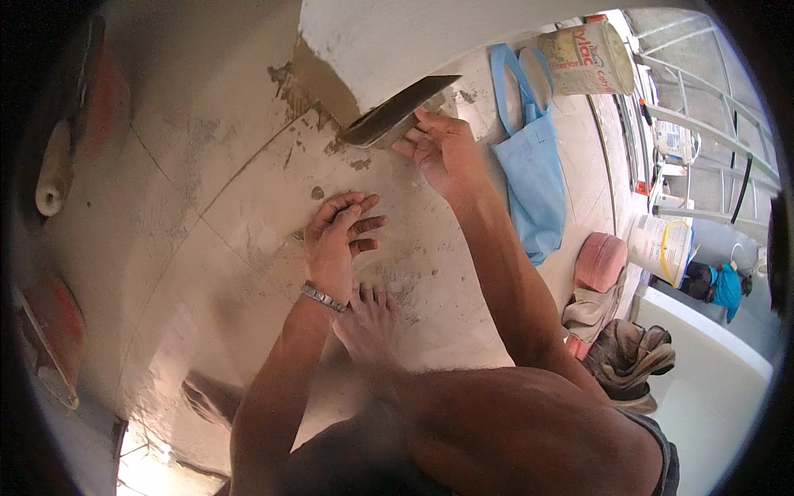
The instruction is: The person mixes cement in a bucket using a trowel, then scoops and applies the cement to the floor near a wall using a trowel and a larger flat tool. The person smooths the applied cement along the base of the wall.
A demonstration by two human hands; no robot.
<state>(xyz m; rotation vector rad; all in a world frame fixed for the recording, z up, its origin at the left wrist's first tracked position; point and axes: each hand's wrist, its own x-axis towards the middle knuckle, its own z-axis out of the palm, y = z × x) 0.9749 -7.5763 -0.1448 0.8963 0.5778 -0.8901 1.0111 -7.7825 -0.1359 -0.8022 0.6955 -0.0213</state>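
A trowel (401,112) with a long, flat, dark blade is in my right hand (447,153), my fingers closed on its near side. The blade lies slanted along the bottom edge of a white wall block (397,41), by its corner. Grey-brown wet mortar (325,78) covers the corner's left face, with smears on the floor around it. Lower and to the left, my left hand (339,236) hovers above the tiles with nothing in it, its fingers apart and partly curled. Below that hand, my bare foot (372,322) stands on the dusty floor (223,198).
On the right are a blue cloth bag (533,178), a stained paint bucket (591,58), a ladder (703,124) and a white bucket (659,248). Nearer lie a pink roll (600,262) and worn shoes (630,355). A wooden-handled tool (54,169) and a reddish pan (56,331) are far left.
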